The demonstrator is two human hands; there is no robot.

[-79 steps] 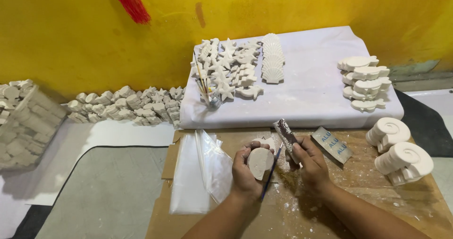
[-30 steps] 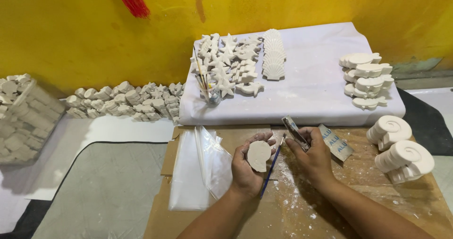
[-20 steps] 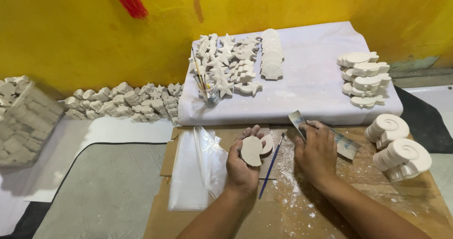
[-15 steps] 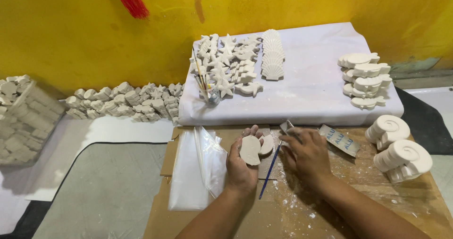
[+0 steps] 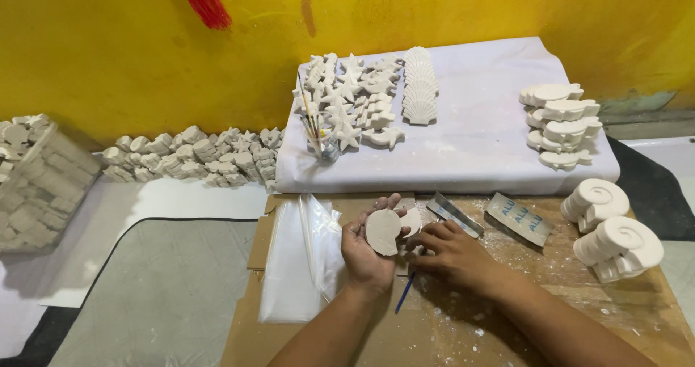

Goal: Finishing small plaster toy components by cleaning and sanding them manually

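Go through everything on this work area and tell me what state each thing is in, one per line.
Left hand: holding a flat plaster piece, palm up.
Right hand: fingertips down on the cardboard, no tool in it.
Blue-handled brush: lying flat between the hands.
Clear plastic bags: lying flat, empty.
Sandpaper strips: lying loose.
Spiral shell casts: stacked.
Star and shell casts: laid out on white cloth.

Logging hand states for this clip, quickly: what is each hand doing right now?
Left hand: closed around a flat white plaster piece, held up.
Right hand: fingers reaching to that piece's edge; whether it grips anything cannot be told.
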